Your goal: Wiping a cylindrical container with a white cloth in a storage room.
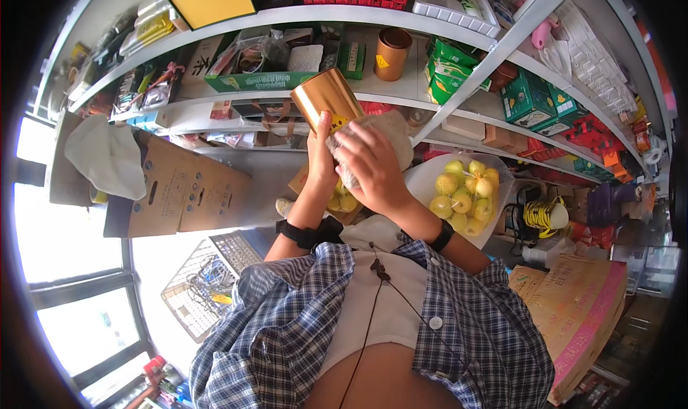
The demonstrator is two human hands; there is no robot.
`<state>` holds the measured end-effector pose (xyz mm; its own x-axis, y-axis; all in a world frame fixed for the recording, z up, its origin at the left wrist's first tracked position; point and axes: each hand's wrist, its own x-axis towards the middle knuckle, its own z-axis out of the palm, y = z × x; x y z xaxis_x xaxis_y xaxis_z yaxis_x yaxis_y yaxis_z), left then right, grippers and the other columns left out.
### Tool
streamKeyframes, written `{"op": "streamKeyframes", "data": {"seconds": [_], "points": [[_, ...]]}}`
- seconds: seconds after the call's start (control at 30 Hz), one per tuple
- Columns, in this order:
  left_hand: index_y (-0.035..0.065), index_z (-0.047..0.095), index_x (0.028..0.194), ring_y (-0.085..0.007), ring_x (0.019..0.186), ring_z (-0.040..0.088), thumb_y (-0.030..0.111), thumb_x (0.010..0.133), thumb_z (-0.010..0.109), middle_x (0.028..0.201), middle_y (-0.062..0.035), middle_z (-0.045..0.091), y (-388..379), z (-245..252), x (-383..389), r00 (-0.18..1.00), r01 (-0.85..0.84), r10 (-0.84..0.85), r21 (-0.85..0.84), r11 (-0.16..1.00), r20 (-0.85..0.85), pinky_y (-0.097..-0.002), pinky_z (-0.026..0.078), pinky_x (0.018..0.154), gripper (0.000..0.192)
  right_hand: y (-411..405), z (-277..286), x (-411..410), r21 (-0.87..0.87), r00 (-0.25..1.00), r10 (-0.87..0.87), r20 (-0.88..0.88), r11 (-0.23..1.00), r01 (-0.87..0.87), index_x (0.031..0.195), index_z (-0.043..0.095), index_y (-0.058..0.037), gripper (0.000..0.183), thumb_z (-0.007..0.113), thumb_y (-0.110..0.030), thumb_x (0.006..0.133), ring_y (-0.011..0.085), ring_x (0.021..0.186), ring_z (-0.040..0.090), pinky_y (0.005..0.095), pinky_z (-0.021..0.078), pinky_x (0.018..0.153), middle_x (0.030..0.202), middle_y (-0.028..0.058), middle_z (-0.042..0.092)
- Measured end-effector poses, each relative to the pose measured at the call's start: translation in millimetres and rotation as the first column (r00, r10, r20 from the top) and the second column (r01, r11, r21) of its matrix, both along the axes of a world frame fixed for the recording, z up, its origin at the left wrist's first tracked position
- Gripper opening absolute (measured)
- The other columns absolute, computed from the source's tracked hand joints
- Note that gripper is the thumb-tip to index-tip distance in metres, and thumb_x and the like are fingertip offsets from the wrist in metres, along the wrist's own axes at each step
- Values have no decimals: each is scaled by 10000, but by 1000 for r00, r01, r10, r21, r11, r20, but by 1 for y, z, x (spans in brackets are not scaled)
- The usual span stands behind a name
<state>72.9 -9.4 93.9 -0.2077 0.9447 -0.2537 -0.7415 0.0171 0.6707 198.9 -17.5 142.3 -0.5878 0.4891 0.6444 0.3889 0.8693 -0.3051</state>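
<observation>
A shiny gold cylindrical canister (326, 96) with a yellow label is tilted up in front of the shelves. My left hand (321, 151) grips its lower part, the thumb lying along its side. In my right hand (371, 164) is a greyish cloth (396, 140), pressed against the canister's lower end next to the label. The cloth hides that end. On the shelf behind stands an orange-brown canister (392, 60) with a yellow diamond label.
Shelves carry a green box of odds and ends (263, 80) and green packets (450, 70). Yellow-green apples in a clear bag (465, 194) sit right of my arms. A large cardboard box (183, 189) stands left, a cable-filled basket (199, 291) below it, another carton (575, 312) at right.
</observation>
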Motion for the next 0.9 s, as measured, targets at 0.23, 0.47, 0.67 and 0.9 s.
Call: {"op": "streamKeyframes", "data": {"seconds": [0.23, 0.47, 0.67, 0.9], "points": [[-6, 514, 1129, -123, 808, 591, 366, 918, 546, 961, -70, 607, -2, 11, -2, 975, -39, 29, -42, 998, -222, -266, 489, 702, 429, -10, -19, 11, 104, 993, 70, 94, 991, -80, 988, 584, -52, 243, 658, -140, 774, 291, 1202, 481, 498, 371, 990, 1158, 70, 555], [4, 501, 1150, -120, 850, 584, 330, 918, 555, 991, -64, 598, 4, 3, 10, 987, -50, 45, -31, 998, -157, -273, 482, 726, 404, -7, -18, 39, 94, 992, 98, 74, 990, -105, 941, 594, -56, 183, 628, -148, 787, 257, 1138, 520, 468, 393, 985, 1070, 58, 588], [7, 496, 1175, -151, 871, 599, 384, 895, 579, 1006, -78, 598, 7, -11, 8, 972, -63, 35, -113, 992, -234, -290, 493, 750, 478, 2, -26, 64, -219, 994, -52, -96, 975, 29, 958, 588, -35, 232, 668, -35, 740, 280, 1011, 588, 395, 470, 831, 1071, 111, 603], [-20, 454, 1233, -192, 949, 601, 448, 891, 563, 1070, -111, 584, 11, -5, 6, 998, -62, 60, -71, 996, -33, -316, 498, 809, 590, 22, -27, 77, -556, 829, -443, -342, 806, 202, 1039, 564, -12, 177, 587, -66, 872, 187, 833, 631, 298, 482, 753, 928, 136, 642]]}}
